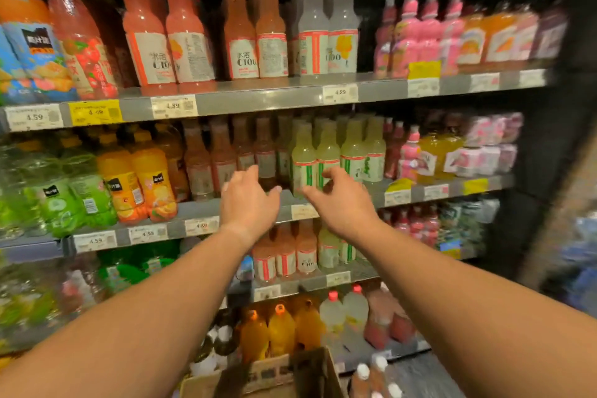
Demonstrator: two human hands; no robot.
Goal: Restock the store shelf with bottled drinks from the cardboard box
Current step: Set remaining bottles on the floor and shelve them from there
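On the middle shelf (206,208), between the reddish bottles (223,155) and the pale green bottles (326,155), both hands reach in side by side. The left hand (248,197) has its fingers loosely curled and spread with nothing in them, its tips near the base of the reddish row. The right hand (339,197) is likewise empty, thumb and fingers parted as if about to close on the front green bottle; whether it touches the label I cannot tell through the blur. The box (274,375) sits low in the view beneath the forearms, its flap up, with white-capped bottles (371,378) just beside it on the right; what is inside the box cannot be made out. The step in hand looks like straightening or making room in the rows before more stock goes in. To do it well, I would push the front bottles back evenly with flat fingers low on their bodies so none tips, keep labels facing out, and keep each flavour in its own lane above its price tag (302,212). Orange bottles (137,178) and green ones (74,200) stand further left; the upper shelf (258,95) carries similar drinks, and big jugs (281,329) fill the bottom.
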